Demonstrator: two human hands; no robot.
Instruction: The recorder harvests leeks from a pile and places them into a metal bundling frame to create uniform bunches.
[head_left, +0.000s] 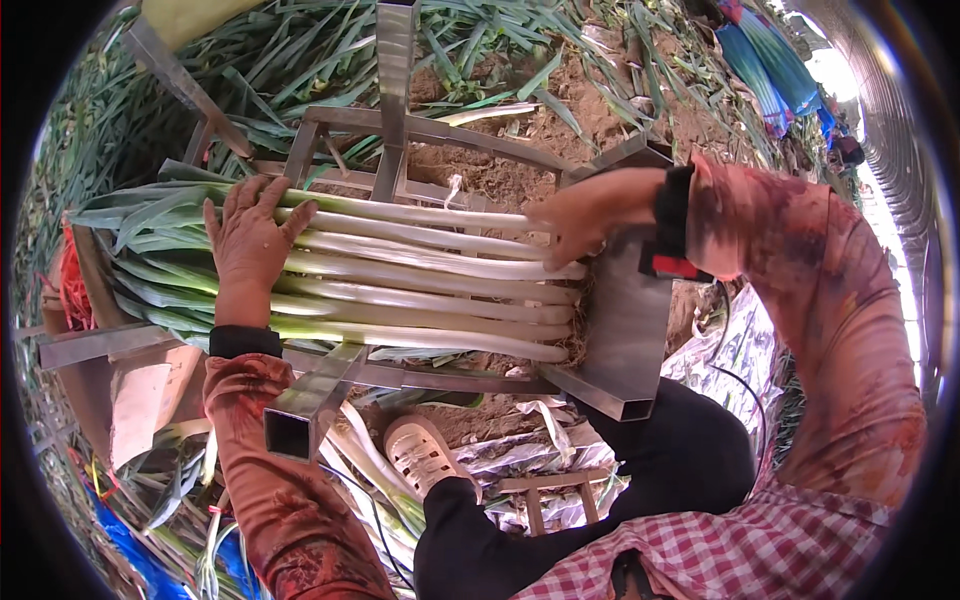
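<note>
A row of several long green onions (435, 289) lies side by side across a metal frame (465, 142), white stalks to the right and green leaves to the left. My left hand (251, 232) rests on them where white turns to green, palm down and fingers apart. At the far stalks' root ends is my right hand (574, 217), blurred, its fingers bent downward; whether they grip a stalk is hidden. The roots sit against an upright metal plate (626, 322) at the frame's right end.
Square metal posts (394, 97) rise from the frame. More green onions (300, 60) cover the soil beyond. A cardboard box (142, 405) and red twine (73, 285) are at left. Blue-wrapped bundles (772, 67) lie at far right. A dark cable (739, 375) hangs by my right knee.
</note>
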